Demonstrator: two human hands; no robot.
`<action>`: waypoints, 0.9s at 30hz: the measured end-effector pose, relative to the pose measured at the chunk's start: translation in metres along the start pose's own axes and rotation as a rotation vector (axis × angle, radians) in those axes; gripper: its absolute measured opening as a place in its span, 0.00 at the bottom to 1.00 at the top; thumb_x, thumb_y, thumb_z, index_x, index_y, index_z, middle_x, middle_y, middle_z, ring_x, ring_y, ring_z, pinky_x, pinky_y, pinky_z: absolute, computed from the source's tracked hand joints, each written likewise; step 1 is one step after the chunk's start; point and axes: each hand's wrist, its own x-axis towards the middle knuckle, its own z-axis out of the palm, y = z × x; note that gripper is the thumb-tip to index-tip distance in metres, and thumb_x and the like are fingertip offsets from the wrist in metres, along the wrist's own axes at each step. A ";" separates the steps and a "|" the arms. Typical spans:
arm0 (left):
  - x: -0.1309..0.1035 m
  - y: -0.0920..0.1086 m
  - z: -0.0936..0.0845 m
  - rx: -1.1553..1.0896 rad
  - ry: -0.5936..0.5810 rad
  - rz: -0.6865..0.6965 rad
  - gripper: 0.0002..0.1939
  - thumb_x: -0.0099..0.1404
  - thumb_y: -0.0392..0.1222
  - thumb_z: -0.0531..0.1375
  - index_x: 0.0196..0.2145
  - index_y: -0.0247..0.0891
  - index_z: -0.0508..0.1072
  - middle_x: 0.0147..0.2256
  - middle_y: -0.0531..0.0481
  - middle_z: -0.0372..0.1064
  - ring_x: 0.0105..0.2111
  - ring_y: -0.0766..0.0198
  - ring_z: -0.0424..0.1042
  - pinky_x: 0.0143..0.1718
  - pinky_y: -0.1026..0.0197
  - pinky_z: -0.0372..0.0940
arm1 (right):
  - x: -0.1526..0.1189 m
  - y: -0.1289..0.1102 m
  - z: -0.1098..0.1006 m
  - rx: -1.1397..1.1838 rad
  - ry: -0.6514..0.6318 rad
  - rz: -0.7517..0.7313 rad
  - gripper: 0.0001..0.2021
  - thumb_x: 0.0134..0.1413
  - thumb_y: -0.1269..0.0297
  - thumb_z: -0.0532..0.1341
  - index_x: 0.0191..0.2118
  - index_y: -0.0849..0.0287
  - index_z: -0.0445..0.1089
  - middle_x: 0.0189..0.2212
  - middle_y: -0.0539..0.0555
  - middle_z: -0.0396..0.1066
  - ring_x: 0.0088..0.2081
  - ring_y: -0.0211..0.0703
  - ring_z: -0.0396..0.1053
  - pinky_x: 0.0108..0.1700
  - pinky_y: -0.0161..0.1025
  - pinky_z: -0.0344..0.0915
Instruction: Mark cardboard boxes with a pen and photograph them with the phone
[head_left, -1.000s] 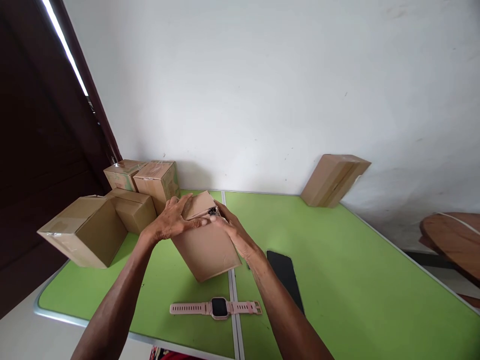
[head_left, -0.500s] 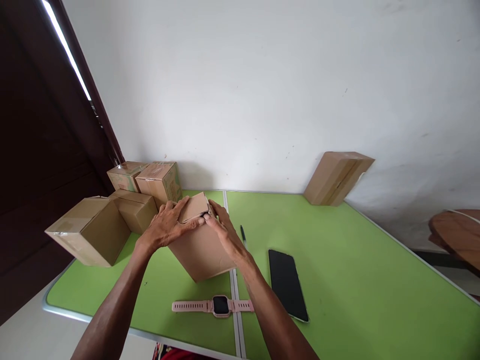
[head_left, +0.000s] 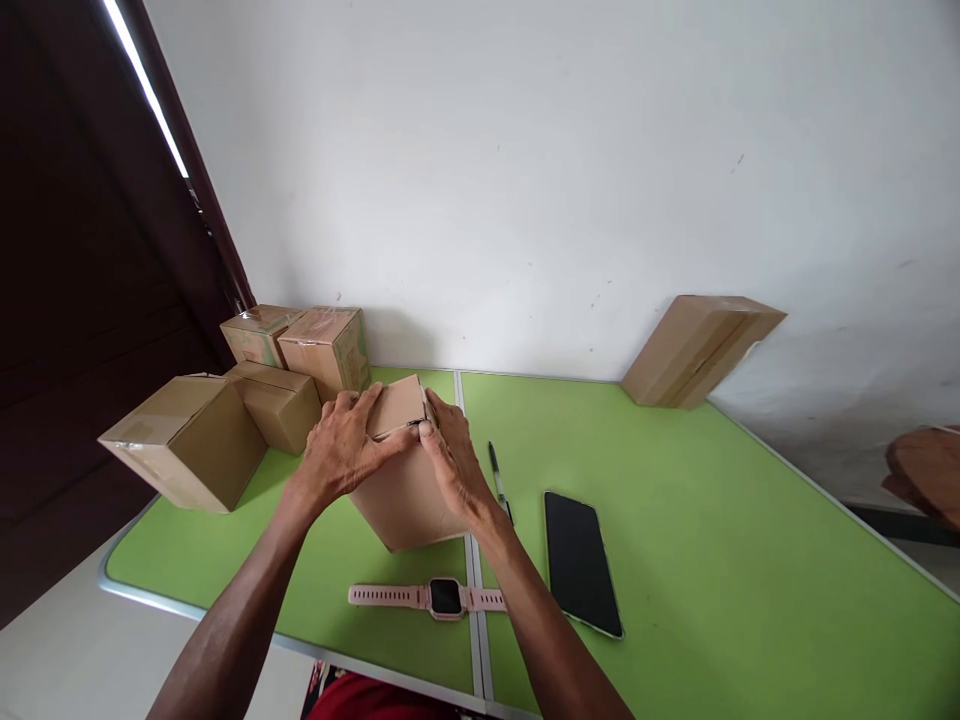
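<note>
A brown cardboard box stands on the green table in front of me, with both my hands at its top. My left hand grips the upper left side, its thumb lying along the near top edge. On the other side, my right hand holds the right edge, its thumb pressed at the near right corner of the top flap. The two thumbs almost meet there, beside a narrow dark gap under the flap. The right hand's fingers are partly hidden behind the box.
Several cardboard boxes are grouped at the left. Another box leans against the wall at the back right. A pink-strapped smartwatch, a black phone and a pen lie on the green table.
The gap at the flap's near right corner looks narrower. Both hands keep their hold on the box, and the whole view has shifted slightly.
</note>
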 end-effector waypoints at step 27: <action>0.018 -0.034 -0.004 -0.106 -0.162 0.127 0.57 0.61 0.71 0.64 0.80 0.48 0.52 0.69 0.36 0.61 0.71 0.31 0.58 0.68 0.33 0.61 | 0.010 -0.019 -0.009 0.067 -0.097 0.033 0.38 0.68 0.33 0.54 0.75 0.46 0.63 0.73 0.57 0.64 0.75 0.64 0.58 0.75 0.62 0.56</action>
